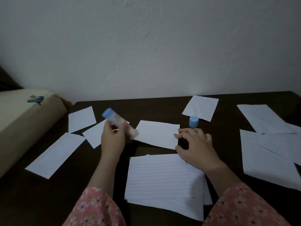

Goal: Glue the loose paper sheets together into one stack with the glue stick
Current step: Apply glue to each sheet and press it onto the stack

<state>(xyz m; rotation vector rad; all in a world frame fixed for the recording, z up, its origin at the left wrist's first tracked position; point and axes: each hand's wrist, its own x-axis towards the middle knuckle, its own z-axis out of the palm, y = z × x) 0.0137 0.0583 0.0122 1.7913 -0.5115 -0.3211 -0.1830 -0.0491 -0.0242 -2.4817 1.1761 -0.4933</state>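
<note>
My left hand (112, 136) grips the uncapped glue stick (119, 123), tilted, its blurred tip at the left edge of a small white sheet (157, 134) in the middle of the dark table (228, 147). My right hand (193, 145) rests its fingertips on that sheet's right edge, thumb near its lower corner. The blue cap (193, 122) stands upright just behind my right hand. A stack of lined sheets (162, 181) lies in front of me, nearer than the small sheet.
Loose sheets lie scattered: three at the left (55, 154), one at the back (201, 107), several overlapping at the right (270, 154). A beige pillow (24, 116) lies beyond the table's left edge. A white wall closes the back.
</note>
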